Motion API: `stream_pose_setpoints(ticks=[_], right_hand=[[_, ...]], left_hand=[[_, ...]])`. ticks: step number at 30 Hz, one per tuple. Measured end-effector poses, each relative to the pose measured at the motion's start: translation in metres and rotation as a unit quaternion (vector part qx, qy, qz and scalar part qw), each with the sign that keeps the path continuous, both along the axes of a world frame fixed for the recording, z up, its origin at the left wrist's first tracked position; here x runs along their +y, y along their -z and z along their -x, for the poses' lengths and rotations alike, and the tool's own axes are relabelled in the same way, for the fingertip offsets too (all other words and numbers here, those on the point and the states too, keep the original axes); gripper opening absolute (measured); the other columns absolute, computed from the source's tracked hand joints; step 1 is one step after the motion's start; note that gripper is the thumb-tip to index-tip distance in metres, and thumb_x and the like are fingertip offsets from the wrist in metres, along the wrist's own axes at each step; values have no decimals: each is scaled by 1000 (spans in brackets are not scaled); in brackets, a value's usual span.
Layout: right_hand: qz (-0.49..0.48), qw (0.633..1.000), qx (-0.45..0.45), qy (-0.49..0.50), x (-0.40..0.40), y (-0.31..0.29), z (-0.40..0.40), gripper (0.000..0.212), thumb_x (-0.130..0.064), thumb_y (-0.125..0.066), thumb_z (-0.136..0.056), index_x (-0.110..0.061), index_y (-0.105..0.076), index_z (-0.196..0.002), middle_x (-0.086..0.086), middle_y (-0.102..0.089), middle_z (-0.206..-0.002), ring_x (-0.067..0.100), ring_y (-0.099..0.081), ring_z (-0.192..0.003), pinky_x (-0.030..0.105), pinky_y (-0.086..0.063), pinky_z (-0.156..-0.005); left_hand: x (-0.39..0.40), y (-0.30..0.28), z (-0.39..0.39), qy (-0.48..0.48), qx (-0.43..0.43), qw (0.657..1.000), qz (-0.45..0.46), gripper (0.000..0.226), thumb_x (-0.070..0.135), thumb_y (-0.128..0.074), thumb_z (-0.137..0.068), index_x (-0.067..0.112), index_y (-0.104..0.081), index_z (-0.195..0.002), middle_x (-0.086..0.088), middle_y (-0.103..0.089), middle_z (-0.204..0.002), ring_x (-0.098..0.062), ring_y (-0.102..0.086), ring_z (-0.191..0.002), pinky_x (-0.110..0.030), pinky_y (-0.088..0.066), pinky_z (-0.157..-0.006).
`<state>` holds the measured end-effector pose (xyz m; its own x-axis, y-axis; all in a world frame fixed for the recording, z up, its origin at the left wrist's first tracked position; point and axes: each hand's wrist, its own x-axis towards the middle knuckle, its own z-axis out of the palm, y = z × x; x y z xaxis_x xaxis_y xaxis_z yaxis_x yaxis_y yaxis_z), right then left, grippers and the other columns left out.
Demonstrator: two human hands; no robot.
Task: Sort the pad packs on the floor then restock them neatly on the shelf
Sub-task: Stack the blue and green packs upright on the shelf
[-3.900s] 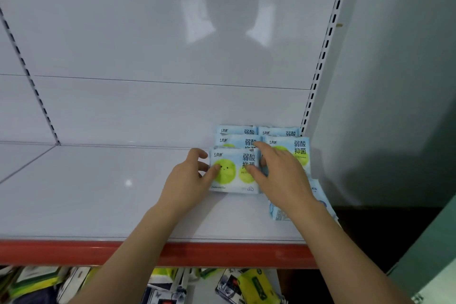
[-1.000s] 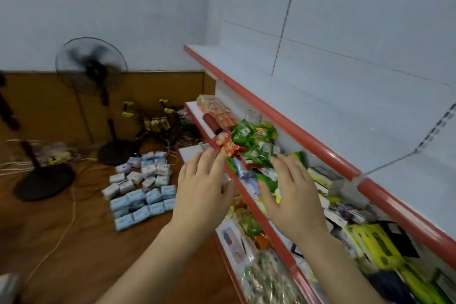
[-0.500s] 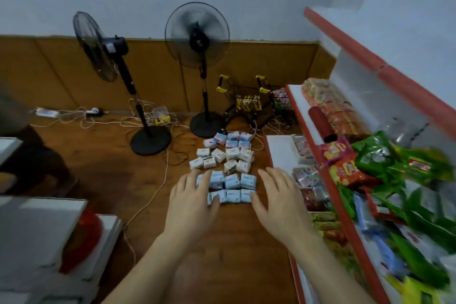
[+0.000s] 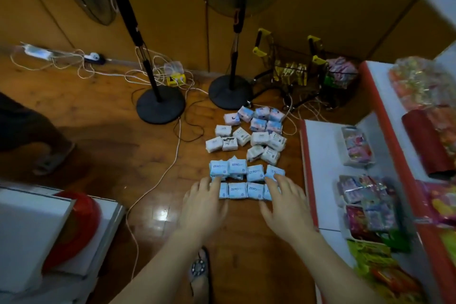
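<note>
Pad packs lie grouped on the wooden floor. Several light-blue "ZERO" packs (image 4: 238, 189) sit nearest me in two rows. Behind them lie several white packs (image 4: 259, 139), and farther back several pink-and-blue packs (image 4: 261, 118). My left hand (image 4: 203, 205) hovers with fingers spread over the left end of the blue rows, fingertips at a pack. My right hand (image 4: 286, 207) is spread over the right end, fingertips touching the packs there. Neither hand grips anything. The red-edged shelf (image 4: 307, 168) runs along the right.
Two standing fans have black bases (image 4: 160, 106) (image 4: 230, 92) behind the packs, with tangled cables (image 4: 158, 175) across the floor. A wire basket (image 4: 303, 76) stands at the back. Snack packets (image 4: 365, 195) fill the right shelves. A white box with a red lid (image 4: 74, 224) sits left. Another person's foot (image 4: 49, 160) is far left.
I have turned from the upper shelf down to the floor. Both empty hands have dropped and reached forward onto the blue packs, which now fill the middle of the view.
</note>
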<state>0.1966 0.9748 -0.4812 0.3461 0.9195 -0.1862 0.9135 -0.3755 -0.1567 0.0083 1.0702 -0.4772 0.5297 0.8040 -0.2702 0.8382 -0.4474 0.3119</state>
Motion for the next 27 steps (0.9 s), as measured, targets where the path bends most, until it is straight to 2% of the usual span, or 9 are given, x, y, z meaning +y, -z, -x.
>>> stream_pose_setpoints(ticks=[3, 5, 10, 16, 18, 21, 24, 27], right_hand=[[46, 999, -15, -11, 47, 62, -12, 65, -46, -65, -86, -21, -50, -143, 11, -48, -147, 32, -43, -137, 52, -38, -112], [67, 997, -23, -18, 73, 107, -19, 67, -46, -72, -80, -19, -54, -139, 13, -52, -143, 34, -49, -133, 54, -42, -108], [118, 991, -28, -47, 126, 244, -40, 69, -47, -69, -84, -19, -50, -144, 14, -46, -151, 35, -41, -141, 58, -35, -113], [138, 985, -27, -98, 160, 437, -70, 78, -41, -83, -70, -14, -57, -138, 22, -51, -144, 44, -48, -133, 64, -37, -106], [152, 983, -29, -102, 168, 501, -80, 82, -40, -81, -72, -15, -51, -143, 23, -44, -150, 45, -41, -138, 65, -32, -110], [180, 976, -31, -120, 174, 578, -94, 81, -39, -69, -83, -18, -35, -153, 19, -23, -162, 42, -18, -150, 62, -13, -119], [192, 967, -39, -161, 178, 641, -106, 76, -40, -69, -79, -16, -40, -145, 19, -26, -160, 41, -19, -149, 63, -13, -119], [205, 959, -49, -188, 181, 684, -109, 69, -35, -77, -68, -13, -51, -129, 21, -38, -150, 43, -30, -143, 65, -20, -116]], left_hand=[[53, 65, -13, 14, 26, 999, 35, 59, 43, -50, -96, 23, -31, -148, -1, -38, -147, -25, -40, -131, -39, -42, -101], [84, 113, -22, 15, 53, 997, 53, 61, 44, -52, -94, 23, -30, -147, -1, -37, -146, -25, -37, -132, -39, -42, -102], [134, 256, -46, 24, 101, 991, 79, 67, 49, -53, -94, 23, -24, -149, -4, -34, -149, -27, -34, -136, -43, -38, -108], [162, 445, -70, 61, 131, 986, 84, 75, 51, -51, -94, 20, -17, -152, -8, -26, -156, -31, -22, -144, -47, -30, -114], [166, 510, -77, 72, 135, 984, 88, 73, 50, -51, -93, 20, -18, -151, -8, -25, -156, -31, -19, -145, -48, -29, -115], [169, 592, -86, 108, 154, 978, 95, 75, 50, -53, -93, 19, -19, -152, -11, -22, -157, -33, -15, -147, -51, -24, -117], [173, 654, -91, 136, 173, 970, 99, 84, 49, -57, -93, 19, -10, -156, -13, -10, -162, -34, -7, -151, -53, -22, -118], [180, 694, -93, 159, 183, 967, 82, 85, 46, -59, -93, 20, -7, -155, -14, -7, -162, -35, -13, -147, -49, -33, -113]])
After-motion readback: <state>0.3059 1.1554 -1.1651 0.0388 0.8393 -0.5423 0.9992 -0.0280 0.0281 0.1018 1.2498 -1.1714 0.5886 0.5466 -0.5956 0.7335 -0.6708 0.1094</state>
